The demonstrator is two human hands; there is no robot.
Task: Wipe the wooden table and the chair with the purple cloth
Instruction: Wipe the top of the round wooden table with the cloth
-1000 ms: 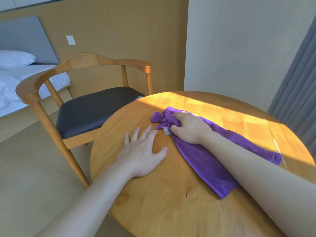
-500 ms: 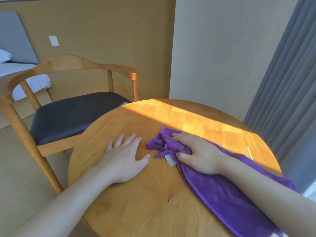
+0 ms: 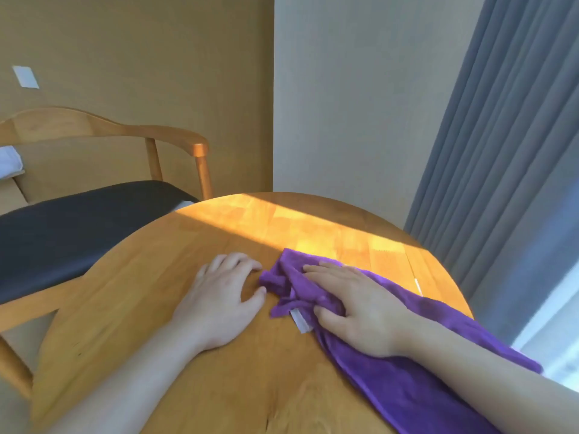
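Observation:
The round wooden table (image 3: pixel 194 308) fills the lower view, with a band of sunlight across its far side. The purple cloth (image 3: pixel 391 380) lies across the table's right half, and its far end is bunched. My right hand (image 3: pixel 354 305) lies on that bunched end with the fingers stretched over it, and the thumb pinches a fold against the index finger. My left hand (image 3: pixel 219 299) rests on the bare wood just left of the cloth, fingertips slightly bent and holding nothing. The wooden chair (image 3: pixel 103 130) with its dark seat (image 3: pixel 72 227) stands to the left, tucked against the table's edge.
A grey curtain (image 3: pixel 507 158) hangs at the right, close to the table's far right edge. A tan wall panel with a white switch plate (image 3: pixel 25 77) is behind the chair. A white bed corner (image 3: pixel 9 161) shows at the far left.
My right hand has dragged the cloth's bunched end back across the table toward me. Its fingers have flattened out over the cloth. The view has swung right, and the left fingertips have bent slightly.

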